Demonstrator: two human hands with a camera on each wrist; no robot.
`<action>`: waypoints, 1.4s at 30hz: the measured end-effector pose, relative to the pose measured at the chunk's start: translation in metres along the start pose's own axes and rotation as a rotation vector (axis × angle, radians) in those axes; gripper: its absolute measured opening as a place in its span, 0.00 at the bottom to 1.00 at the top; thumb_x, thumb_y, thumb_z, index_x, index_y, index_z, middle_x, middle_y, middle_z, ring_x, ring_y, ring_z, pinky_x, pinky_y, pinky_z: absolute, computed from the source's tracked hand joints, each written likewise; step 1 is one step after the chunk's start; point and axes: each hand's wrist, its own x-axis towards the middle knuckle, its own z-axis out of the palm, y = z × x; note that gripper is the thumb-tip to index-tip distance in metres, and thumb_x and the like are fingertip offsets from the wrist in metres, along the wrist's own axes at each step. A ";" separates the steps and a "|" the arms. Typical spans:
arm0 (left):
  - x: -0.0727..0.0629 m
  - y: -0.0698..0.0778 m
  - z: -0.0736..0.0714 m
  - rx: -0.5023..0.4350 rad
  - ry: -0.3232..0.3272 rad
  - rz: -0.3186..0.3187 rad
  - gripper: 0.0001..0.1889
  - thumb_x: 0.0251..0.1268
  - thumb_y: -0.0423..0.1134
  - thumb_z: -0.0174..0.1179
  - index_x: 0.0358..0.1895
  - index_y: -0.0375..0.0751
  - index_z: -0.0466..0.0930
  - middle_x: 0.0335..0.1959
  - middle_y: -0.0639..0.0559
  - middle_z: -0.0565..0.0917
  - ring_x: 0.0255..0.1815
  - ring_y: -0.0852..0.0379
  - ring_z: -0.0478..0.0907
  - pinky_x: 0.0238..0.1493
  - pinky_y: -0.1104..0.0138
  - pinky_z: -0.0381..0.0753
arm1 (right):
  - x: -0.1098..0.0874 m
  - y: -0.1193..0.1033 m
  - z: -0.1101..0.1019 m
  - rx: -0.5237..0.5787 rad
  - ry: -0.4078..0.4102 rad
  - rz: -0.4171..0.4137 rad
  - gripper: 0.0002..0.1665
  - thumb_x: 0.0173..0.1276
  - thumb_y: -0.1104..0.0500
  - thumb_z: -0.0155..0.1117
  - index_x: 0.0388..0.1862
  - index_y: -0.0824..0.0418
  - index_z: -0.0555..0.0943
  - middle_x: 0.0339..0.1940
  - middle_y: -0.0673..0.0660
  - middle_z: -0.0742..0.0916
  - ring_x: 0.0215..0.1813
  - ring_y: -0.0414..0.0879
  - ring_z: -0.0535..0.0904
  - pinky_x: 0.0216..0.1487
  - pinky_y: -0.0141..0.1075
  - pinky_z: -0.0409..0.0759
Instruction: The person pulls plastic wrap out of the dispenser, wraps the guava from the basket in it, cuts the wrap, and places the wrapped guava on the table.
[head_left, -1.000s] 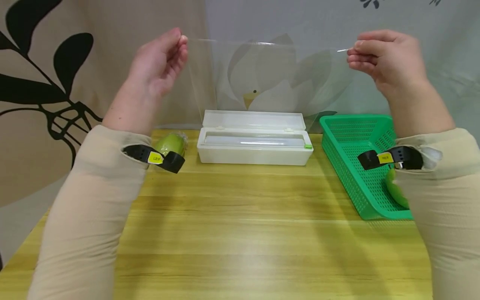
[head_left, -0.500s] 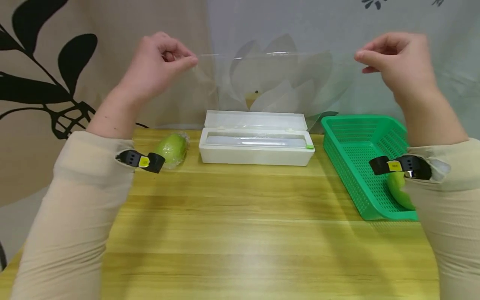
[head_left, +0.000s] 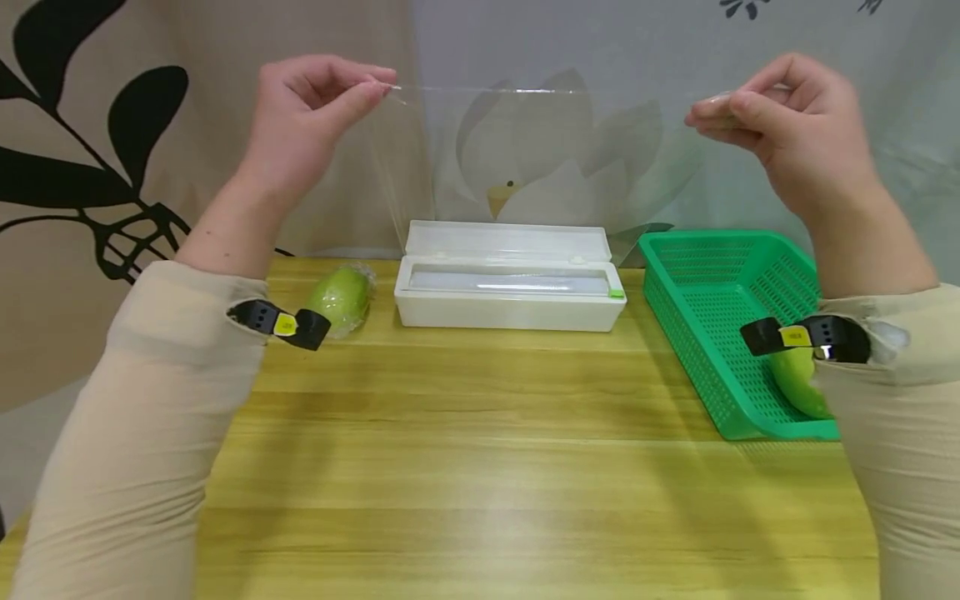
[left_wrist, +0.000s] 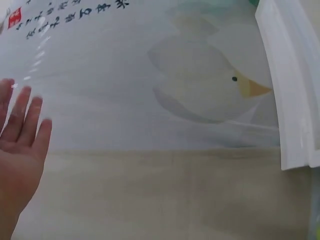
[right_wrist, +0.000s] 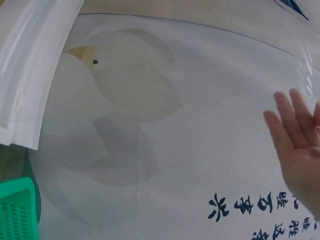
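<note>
A sheet of clear cling film (head_left: 517,90) stretches between my two raised hands in the head view and reaches down to a white dispenser box (head_left: 510,313) on the table. Thumb and fingers of my left hand (head_left: 300,108) pinch its upper left corner. At the upper right corner, my right hand (head_left: 802,125) pinches the film the same way. The box's lid (head_left: 510,240) stands up, and a pale roll (head_left: 510,283) lies inside. In the wrist views, the left hand (left_wrist: 22,135) and right hand (right_wrist: 297,140) appear at the outer edges; the film is barely visible.
A green fruit (head_left: 341,298) wrapped in film lies left of the box. To the right stands a green plastic basket (head_left: 686,346) holding another green fruit (head_left: 797,383), partly hidden by my right wrist. A patterned cloth (head_left: 637,50) hangs behind the wooden table (head_left: 480,467).
My left hand has turned, its thumb now pointing right. The film's top edge dipped, then rose again. The right hand lowered its fingertips' grip slightly; box, basket and fruits stay put.
</note>
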 end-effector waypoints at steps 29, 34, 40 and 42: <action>-0.137 -0.057 0.012 -0.477 -1.004 -0.188 0.13 0.74 0.34 0.42 0.43 0.36 0.78 0.33 0.57 0.88 0.34 0.60 0.85 0.35 0.62 0.85 | -0.139 0.054 -0.025 0.116 -0.984 0.149 0.16 0.57 0.87 0.39 0.33 0.71 0.67 0.51 0.55 0.84 0.57 0.51 0.79 0.44 0.33 0.80; -0.164 -0.077 0.028 -0.337 -1.095 -0.445 0.17 0.72 0.39 0.46 0.44 0.22 0.74 0.26 0.52 0.86 0.29 0.60 0.84 0.32 0.62 0.85 | -0.156 0.074 -0.011 0.019 -1.036 0.351 0.12 0.60 0.84 0.44 0.31 0.70 0.67 0.45 0.55 0.86 0.52 0.48 0.82 0.41 0.33 0.82; -0.198 -0.105 0.047 -0.166 -1.184 -0.635 0.16 0.69 0.41 0.50 0.45 0.29 0.78 0.29 0.42 0.85 0.31 0.56 0.82 0.36 0.60 0.84 | -0.185 0.104 0.008 -0.276 -1.042 0.429 0.09 0.65 0.69 0.55 0.25 0.63 0.70 0.38 0.56 0.87 0.44 0.43 0.84 0.48 0.36 0.80; -0.206 -0.113 0.051 -0.119 -1.190 -0.663 0.14 0.68 0.40 0.52 0.44 0.32 0.79 0.31 0.41 0.85 0.32 0.55 0.82 0.36 0.63 0.83 | -0.195 0.113 0.013 -0.384 -1.041 0.438 0.11 0.66 0.63 0.57 0.23 0.60 0.72 0.38 0.53 0.88 0.44 0.41 0.83 0.50 0.36 0.80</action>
